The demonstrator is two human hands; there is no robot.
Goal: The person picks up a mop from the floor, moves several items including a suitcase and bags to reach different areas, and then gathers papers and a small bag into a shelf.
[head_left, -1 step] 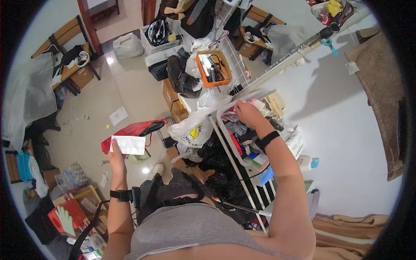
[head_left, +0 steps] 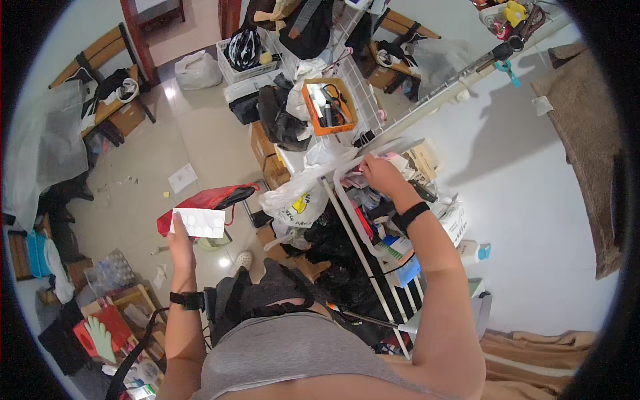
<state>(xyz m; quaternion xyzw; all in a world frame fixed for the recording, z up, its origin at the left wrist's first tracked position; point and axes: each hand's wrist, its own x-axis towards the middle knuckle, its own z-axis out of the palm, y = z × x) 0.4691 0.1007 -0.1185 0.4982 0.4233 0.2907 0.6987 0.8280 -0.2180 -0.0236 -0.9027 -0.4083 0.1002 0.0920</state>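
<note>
My left hand (head_left: 179,245) grips a small white sheet (head_left: 207,223) bearing rows of round white discs; its kind is not clear. The thumb lies over the sheet's left end. Behind it, lower down, is a red and black drawstring bag (head_left: 208,199). My right hand (head_left: 381,175) is over the far left part of a white plastic basket (head_left: 340,177) crammed with packets and small boxes. Its fingers are curled downward among pinkish items, and whatever they pinch is hidden.
The basket sits on a white metal rack (head_left: 357,263), with a white plastic bag (head_left: 297,203) hanging at its left. Beyond stands an orange box (head_left: 330,130) of tools. A white bottle with a blue cap (head_left: 475,252) is at the right. Black bags (head_left: 327,240) fill the space below.
</note>
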